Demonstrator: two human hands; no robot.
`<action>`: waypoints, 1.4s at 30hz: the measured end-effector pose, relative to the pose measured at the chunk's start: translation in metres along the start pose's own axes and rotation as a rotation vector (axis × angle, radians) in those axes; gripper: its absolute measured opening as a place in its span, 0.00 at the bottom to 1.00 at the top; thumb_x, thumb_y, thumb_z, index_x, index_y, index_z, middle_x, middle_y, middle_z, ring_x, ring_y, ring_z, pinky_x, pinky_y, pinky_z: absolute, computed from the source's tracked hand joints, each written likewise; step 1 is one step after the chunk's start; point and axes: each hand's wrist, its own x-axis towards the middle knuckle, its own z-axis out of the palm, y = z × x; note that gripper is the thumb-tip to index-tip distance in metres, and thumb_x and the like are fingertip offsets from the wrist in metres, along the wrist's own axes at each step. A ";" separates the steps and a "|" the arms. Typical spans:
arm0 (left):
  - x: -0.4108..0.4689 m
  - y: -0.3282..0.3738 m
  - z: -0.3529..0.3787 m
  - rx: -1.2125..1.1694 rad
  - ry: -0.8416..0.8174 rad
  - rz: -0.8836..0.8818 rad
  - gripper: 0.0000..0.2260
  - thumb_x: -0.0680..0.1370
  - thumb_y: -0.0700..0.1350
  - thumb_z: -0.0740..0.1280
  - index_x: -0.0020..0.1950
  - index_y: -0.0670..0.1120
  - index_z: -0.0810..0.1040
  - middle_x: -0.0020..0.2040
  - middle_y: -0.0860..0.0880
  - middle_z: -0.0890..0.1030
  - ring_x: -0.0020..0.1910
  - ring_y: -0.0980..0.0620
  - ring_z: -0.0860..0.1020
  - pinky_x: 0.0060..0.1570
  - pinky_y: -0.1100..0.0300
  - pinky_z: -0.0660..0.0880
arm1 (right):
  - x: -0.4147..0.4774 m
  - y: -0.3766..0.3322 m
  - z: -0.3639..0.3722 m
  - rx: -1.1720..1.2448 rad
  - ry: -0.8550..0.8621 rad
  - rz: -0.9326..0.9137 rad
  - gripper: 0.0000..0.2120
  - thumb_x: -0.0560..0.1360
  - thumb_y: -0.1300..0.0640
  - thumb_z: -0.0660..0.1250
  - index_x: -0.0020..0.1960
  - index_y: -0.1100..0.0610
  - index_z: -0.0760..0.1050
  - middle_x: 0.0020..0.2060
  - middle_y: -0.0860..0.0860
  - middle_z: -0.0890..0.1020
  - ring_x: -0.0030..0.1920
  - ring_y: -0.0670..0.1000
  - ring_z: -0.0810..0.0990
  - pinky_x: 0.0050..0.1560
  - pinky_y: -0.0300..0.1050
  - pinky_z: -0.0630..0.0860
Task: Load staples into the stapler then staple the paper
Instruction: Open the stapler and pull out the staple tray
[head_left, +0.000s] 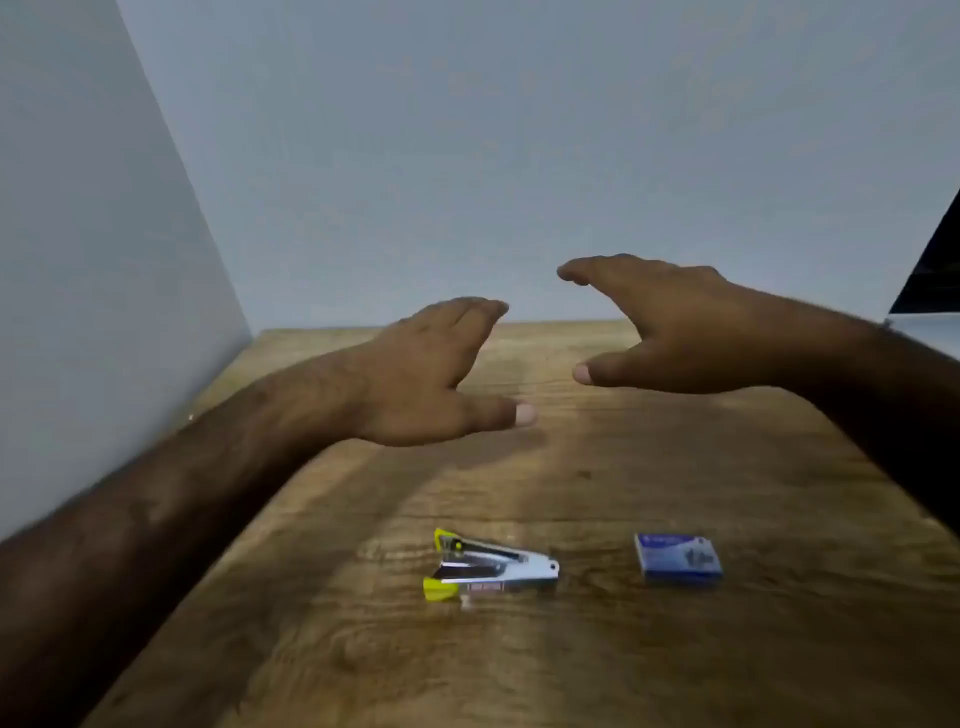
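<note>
Wood table (623, 649) is hovered over by both hands, nothing held. Left hand (431, 374) is held palm down, fingers straight and together, thumb stuck out to the right. Right hand (670, 327) is raised slightly higher, fingers straight, thumb spread toward the left hand; the two are not touching. Stapler (493, 569) is laid on the table nearer the camera, yellow-tipped arms parted at its left end. Blue staple box (678, 558) is set to its right, apart from it. Grey wall (519, 130) is seen behind.
</note>
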 end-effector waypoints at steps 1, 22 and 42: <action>-0.006 0.001 0.004 -0.032 -0.074 0.008 0.46 0.75 0.70 0.64 0.85 0.52 0.46 0.85 0.55 0.51 0.82 0.55 0.52 0.75 0.60 0.52 | -0.002 -0.002 0.006 -0.007 -0.039 -0.005 0.41 0.71 0.36 0.69 0.78 0.41 0.54 0.78 0.42 0.63 0.74 0.50 0.66 0.72 0.55 0.64; -0.030 -0.024 0.049 -0.617 -0.218 0.260 0.19 0.69 0.33 0.81 0.55 0.40 0.79 0.46 0.35 0.82 0.44 0.35 0.82 0.44 0.38 0.81 | -0.012 -0.033 0.092 0.868 -0.593 -0.153 0.16 0.74 0.47 0.73 0.53 0.59 0.84 0.37 0.59 0.84 0.33 0.48 0.79 0.33 0.43 0.74; -0.013 -0.022 0.086 -1.146 0.223 0.233 0.10 0.75 0.32 0.71 0.55 0.38 0.79 0.41 0.29 0.76 0.34 0.45 0.83 0.35 0.55 0.83 | -0.022 -0.023 0.110 1.315 -0.153 -0.049 0.11 0.70 0.55 0.73 0.52 0.54 0.83 0.43 0.56 0.89 0.39 0.51 0.88 0.35 0.44 0.83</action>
